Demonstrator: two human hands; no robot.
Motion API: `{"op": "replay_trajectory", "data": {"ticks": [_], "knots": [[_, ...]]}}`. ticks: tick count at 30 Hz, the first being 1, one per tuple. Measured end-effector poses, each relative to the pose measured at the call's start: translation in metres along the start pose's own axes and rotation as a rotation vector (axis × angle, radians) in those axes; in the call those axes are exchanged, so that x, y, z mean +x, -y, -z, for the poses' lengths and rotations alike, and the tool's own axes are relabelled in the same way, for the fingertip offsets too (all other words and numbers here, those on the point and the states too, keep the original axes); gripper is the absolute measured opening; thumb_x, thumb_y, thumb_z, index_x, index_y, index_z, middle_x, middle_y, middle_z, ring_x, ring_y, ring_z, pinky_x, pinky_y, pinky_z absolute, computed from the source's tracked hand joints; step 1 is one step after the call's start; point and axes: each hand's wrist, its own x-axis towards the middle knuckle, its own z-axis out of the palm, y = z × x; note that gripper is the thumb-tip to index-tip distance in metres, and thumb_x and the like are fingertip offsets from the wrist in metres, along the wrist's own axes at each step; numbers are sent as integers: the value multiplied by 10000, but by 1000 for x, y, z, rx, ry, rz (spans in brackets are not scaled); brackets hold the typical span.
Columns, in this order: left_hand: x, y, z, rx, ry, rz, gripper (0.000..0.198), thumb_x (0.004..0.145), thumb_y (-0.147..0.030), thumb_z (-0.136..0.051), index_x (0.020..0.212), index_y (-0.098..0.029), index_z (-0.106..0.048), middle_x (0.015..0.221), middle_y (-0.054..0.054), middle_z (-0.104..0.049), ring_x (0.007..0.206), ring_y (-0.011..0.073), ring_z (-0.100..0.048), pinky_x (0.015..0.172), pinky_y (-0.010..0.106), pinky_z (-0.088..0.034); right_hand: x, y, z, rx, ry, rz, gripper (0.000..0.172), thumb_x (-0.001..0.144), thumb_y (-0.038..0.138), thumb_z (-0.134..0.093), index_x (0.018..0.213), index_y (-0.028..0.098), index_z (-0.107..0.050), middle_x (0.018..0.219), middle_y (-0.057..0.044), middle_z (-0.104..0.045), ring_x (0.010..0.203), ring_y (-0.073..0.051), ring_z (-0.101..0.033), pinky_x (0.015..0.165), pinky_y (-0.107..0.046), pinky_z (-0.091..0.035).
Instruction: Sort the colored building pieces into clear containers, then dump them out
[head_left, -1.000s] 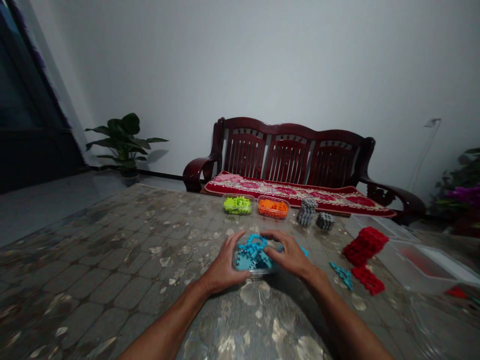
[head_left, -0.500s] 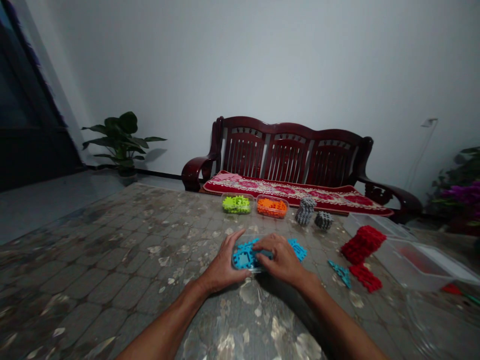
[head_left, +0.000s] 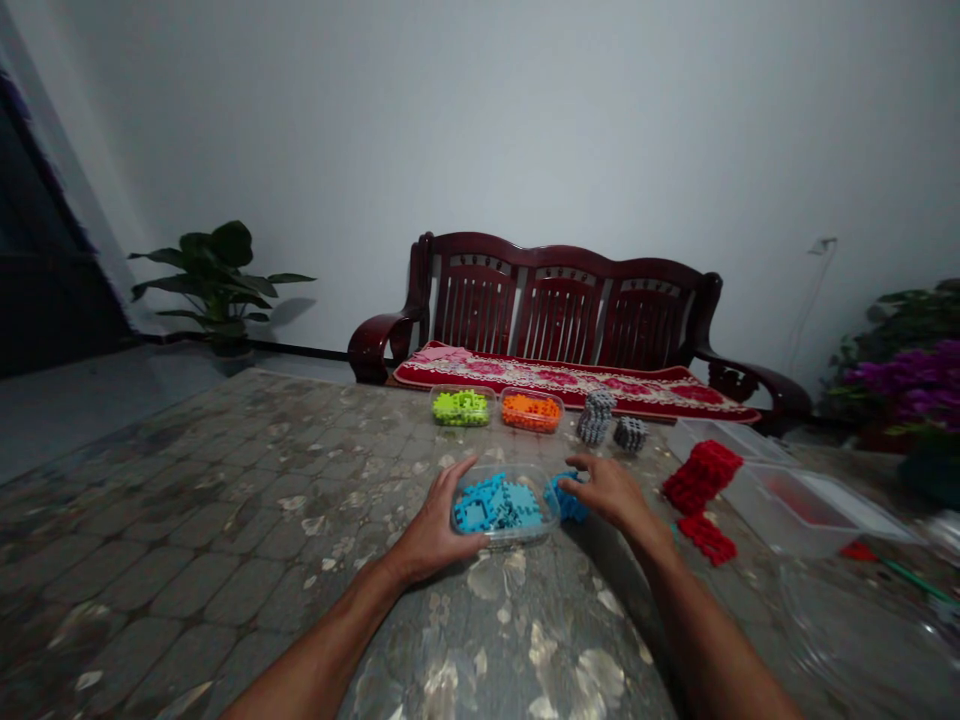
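Observation:
My left hand (head_left: pixel 442 520) grips the left end of a clear plastic container (head_left: pixel 517 541), thumb along the near side and fingers at the far side. Inside lie blue interlocking plastic pieces (head_left: pixel 476 507), with paler blue ones (head_left: pixel 525 505) to their right. Just right of the container is a small group of blue pieces (head_left: pixel 568 500) on the table. Over that group my right hand (head_left: pixel 611 490) reaches with thumb and forefinger apart; whether the fingertips touch the pieces is unclear. The right hand partly hides this group.
Behind stand tubs of lime green pieces (head_left: pixel 460 408) and orange pieces (head_left: pixel 531 411), then two grey built stacks (head_left: pixel 597 417). To the right are a red built piece (head_left: pixel 702 476), a translucent box (head_left: pixel 795 515) and a clear lid (head_left: pixel 862 640). A wooden bench (head_left: pixel 559 300) stands beyond the table.
My right hand has moved right, out of the container and over to the blue pieces beside it. The left hand keeps its hold on the container. The view has shifted slightly right.

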Motion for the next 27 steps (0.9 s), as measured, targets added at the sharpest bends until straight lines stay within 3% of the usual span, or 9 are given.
{"op": "replay_trajectory", "data": {"ticks": [7,12,19,23,27], "knots": [[-1,0,-1,-2,-14,-10,962,642,-197,-746,1517,-241,-350,1552,125,-386,1438,347,-381,1216,539,-297,-3,3,-10,-94,-126,66,326,797,383,-656,1063,263,-801,972,-114,-794,969,-324,-725,809,-398,-532],[-1,-2,0,-4,-11,-3,981,637,-210,-775,1521,-237,-349,1549,131,-383,1449,350,-370,1226,547,-278,1,0,-7,77,-290,89,358,800,350,-623,1111,252,-770,1071,-90,-776,1052,-298,-689,905,-401,-515],[-1,-1,0,-1,-15,-25,986,643,-207,-779,1527,-245,-343,1555,130,-381,1459,362,-357,1224,560,-280,-10,36,-16,537,-179,368,363,761,321,-676,1105,223,-735,1096,-73,-748,1025,-260,-667,920,-422,-524],[-1,2,-2,-21,-17,-41,1006,639,-187,-788,1534,-231,-331,1553,139,-378,1459,354,-359,1231,558,-267,-19,64,-35,638,-105,496,424,723,224,-693,1146,234,-722,1194,-70,-735,1131,-263,-647,1007,-442,-496],[0,1,-2,-18,-14,-29,997,640,-196,-793,1527,-225,-337,1559,140,-371,1465,353,-351,1236,547,-262,-13,66,-43,673,-166,494,400,733,219,-672,1128,239,-735,1213,-76,-743,1174,-274,-644,1057,-482,-468]]}}
